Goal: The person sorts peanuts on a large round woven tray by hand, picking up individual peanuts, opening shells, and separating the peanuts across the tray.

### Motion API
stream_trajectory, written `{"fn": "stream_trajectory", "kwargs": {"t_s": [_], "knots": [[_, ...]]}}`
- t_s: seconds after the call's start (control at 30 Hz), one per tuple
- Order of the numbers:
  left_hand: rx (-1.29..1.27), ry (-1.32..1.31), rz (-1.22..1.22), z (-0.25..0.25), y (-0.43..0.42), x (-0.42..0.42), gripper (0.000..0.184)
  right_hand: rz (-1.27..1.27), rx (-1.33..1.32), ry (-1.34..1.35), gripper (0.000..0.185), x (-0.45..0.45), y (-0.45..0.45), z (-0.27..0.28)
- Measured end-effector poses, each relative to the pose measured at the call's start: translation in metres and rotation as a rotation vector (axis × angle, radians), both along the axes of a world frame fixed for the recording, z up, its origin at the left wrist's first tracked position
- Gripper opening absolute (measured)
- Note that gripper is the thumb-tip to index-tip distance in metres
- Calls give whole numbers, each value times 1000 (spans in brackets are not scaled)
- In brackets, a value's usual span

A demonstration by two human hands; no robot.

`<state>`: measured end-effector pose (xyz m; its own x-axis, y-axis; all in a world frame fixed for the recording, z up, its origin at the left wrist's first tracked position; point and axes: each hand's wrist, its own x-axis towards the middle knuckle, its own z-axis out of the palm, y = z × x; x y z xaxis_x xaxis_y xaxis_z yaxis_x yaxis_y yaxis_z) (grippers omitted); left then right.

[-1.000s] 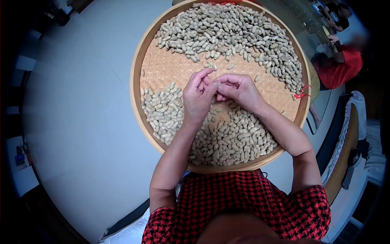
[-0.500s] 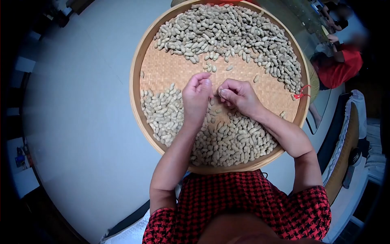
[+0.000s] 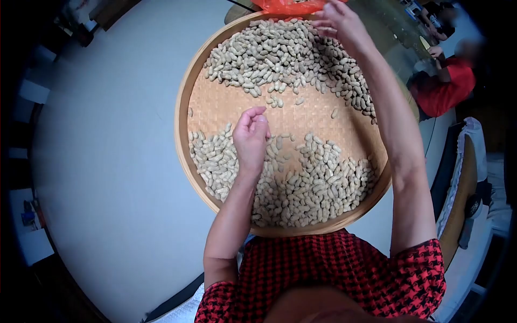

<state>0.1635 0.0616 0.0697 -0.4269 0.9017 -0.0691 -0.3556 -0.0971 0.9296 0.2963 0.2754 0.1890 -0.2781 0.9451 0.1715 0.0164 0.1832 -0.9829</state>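
Note:
A wide round woven tray holds unshelled peanuts in two heaps. The far peanuts look greyer; the near peanuts are paler. Over the tray's middle, beside the near heap, my left hand has its fingers curled in toward the thumb; whatever they may hold is hidden. My right hand is raised at the far rim, its fingers apart and nothing seen in them. Just beyond it lies a red plastic bag with some peanuts showing at its top. A few loose peanuts sit between the heaps.
At the upper right, a person in a red top sits near another person in dark clothes. A cushioned seat runs along the right side. Pale floor stretches out on the left.
My right hand has left its place beside my left hand and swung up to the far rim, its pinched fingers now spread. My left hand shifted slightly left and down. More of the red bag shows.

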Motion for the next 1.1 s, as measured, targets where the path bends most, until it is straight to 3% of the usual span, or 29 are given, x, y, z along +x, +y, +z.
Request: {"fn": "stream_trajectory", "kwargs": {"t_s": [0.03, 0.1, 0.13, 0.33, 0.57, 0.63, 0.67, 0.8, 0.87, 1.1], "knots": [[7, -1, 2, 1, 1, 0, 17, 97, 144, -191, 35, 1, 1, -7], [4, 8, -11, 2, 0, 1, 17, 265, 308, -571, 25, -1, -14, -44], [3, 3, -7, 2, 1, 1, 17, 221, 532, -709, 21, -6, -36, -62], [27, 18, -45, -2, -2, -2, 19, 189, 790, -768, 8, -11, -62, -115], [-27, 8, -88, 0, -3, 1, 17, 374, 405, -547, 9, 10, -125, -93], [-73, 38, -142, 0, -3, 5, 17, 396, -226, -327, 7, 17, -134, -89], [-91, 54, -184, -1, -4, 8, 17, 390, -287, -288, 6, 20, -137, -90], [-66, 65, -281, -2, -5, 17, 16, 414, -348, -239, 4, 25, -145, -92], [-26, 38, -301, -2, -6, 18, 14, 396, -384, -62, 2, 21, -152, -91], [-42, -104, -366, -3, -4, 11, 9, 420, -300, -208, 1, 20, -158, -74]]}}
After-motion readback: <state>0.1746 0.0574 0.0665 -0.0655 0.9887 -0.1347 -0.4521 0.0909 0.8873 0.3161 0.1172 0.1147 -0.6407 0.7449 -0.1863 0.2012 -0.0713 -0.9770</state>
